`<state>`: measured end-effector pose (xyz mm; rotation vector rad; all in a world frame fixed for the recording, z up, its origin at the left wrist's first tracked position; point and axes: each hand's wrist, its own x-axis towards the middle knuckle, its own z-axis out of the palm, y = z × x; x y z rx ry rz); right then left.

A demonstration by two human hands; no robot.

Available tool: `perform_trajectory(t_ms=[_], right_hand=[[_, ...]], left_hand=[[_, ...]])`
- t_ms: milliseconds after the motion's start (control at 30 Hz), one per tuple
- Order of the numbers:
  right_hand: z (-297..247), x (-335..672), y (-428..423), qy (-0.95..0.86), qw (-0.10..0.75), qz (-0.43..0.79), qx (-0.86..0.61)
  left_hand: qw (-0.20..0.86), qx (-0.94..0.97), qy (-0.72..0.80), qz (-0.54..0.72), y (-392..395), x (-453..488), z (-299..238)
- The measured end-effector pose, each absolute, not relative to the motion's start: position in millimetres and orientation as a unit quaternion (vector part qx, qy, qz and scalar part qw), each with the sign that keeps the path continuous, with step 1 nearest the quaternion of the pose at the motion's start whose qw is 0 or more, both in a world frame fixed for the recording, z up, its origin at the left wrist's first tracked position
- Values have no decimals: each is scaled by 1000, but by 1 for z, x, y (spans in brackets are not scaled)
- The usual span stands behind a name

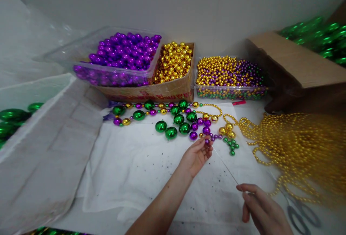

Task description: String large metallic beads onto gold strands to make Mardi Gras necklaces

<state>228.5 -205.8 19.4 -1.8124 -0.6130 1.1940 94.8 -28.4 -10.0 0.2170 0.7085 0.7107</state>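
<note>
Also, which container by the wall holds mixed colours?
The clear tub right of the gold-bead box: gold, purple and green, where the others show one colour.

Quantities were referenced to the fingers. At the left fingers (207,153): small purple bead (207,141), one. Running to the right fingers (248,188): thread (225,164), one. Just beyond the left fingers: clustered medium purple balls (206,130), five. Beyond, leftward: large green balls (171,133), ten, threaded and loose combined. Farthest beyond: clear plastic bins (218,92), two. Right of the right fingers: scissors (298,220), one pair.
</note>
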Motion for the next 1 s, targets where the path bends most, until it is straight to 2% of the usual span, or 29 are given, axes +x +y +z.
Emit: perform_trajectory(t_ms=[567, 1000], right_hand=[[17, 234, -206, -279, 400, 445, -752], [5, 232, -207, -298, 418, 431, -742]], left_hand=[[869, 121, 347, 330, -33, 101, -8], [862, 176, 344, 328, -40, 98, -1]])
